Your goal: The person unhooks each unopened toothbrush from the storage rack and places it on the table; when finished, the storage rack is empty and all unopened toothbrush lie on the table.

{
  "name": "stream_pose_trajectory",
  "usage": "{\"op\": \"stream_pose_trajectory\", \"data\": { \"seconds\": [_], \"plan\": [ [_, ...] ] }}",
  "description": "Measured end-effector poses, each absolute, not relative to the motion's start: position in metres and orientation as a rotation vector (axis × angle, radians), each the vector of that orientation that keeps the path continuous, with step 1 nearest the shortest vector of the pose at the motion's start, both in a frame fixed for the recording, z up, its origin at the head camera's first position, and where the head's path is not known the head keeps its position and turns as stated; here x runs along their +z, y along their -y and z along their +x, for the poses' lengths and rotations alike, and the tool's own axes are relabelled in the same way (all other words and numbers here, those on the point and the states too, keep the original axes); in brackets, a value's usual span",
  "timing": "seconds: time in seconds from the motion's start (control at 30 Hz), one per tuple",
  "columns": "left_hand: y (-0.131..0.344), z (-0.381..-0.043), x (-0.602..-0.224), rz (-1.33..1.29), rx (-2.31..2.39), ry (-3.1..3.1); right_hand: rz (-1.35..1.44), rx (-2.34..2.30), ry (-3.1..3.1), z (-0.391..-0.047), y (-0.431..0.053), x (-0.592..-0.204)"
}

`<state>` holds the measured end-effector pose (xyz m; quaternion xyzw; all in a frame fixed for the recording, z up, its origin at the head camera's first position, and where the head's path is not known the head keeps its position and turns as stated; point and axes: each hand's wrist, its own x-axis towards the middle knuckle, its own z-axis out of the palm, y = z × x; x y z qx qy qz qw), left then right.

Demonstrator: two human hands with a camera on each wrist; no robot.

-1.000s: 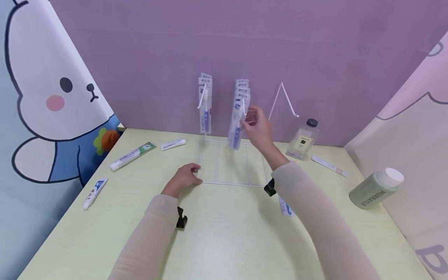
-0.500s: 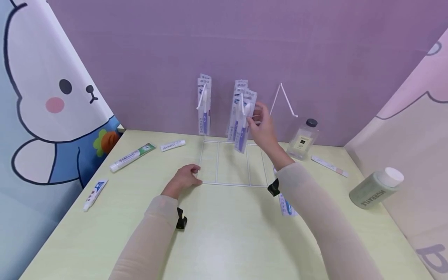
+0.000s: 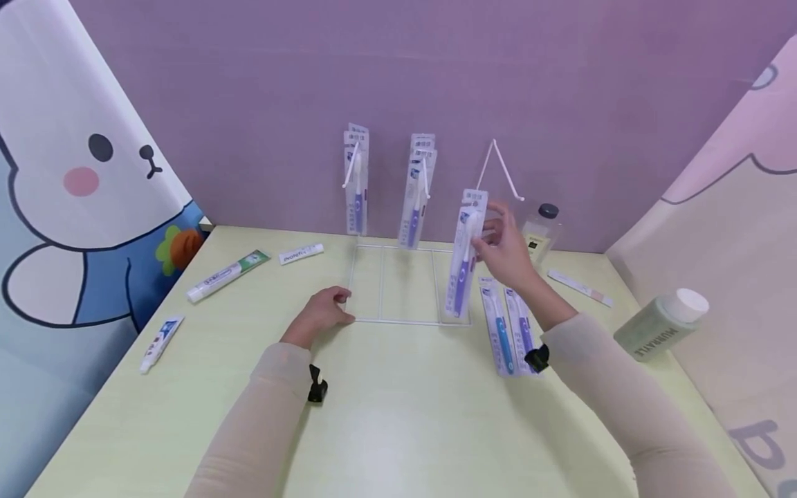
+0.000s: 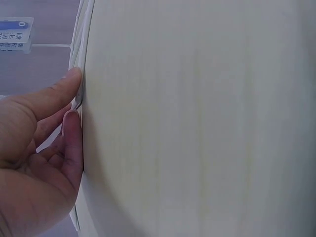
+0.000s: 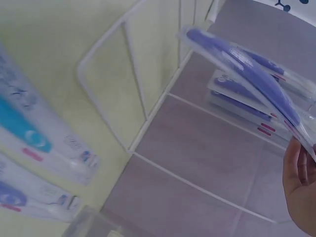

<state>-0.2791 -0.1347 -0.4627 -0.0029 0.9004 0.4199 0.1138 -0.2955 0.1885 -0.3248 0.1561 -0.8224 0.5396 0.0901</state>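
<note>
My right hand pinches a packaged purple toothbrush by the edge of its clear wrapper, in front of the white wire display rack. In the right wrist view this toothbrush slants across the top right. My left hand holds the left side of the rack's base, with thumb and fingers on the wire in the left wrist view. More packaged toothbrushes hang on the rack's left hook and middle hook. The right hook carries nothing.
Two packaged toothbrushes, one blue and one purple, lie beside the right forearm. Toothpaste tubes are at the left. A clear bottle, a slim box and a green bottle are at the right. A purple backdrop stands behind.
The right hand has drawn the front purple toothbrush off the middle hook and moved it right and toward the person. The left hand keeps its hold on the rack.
</note>
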Motion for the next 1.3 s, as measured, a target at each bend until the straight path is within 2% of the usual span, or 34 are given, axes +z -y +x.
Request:
{"op": "stream_pose_trajectory", "data": {
  "seconds": [0.8,1.03,1.3],
  "plan": [
    [0.134,-0.281,-0.465,-0.018,1.249,-2.623,0.196,2.238,2.779,-0.222,-0.223,-0.436],
    [0.135,-0.281,-0.465,-0.010,1.235,-2.631,0.182,2.178,2.899,-0.201,-0.220,-0.445],
    [0.134,-0.279,-0.462,-0.006,1.242,-2.623,0.040,1.921,3.039,-0.197,-0.215,-0.446]
  ]
}}
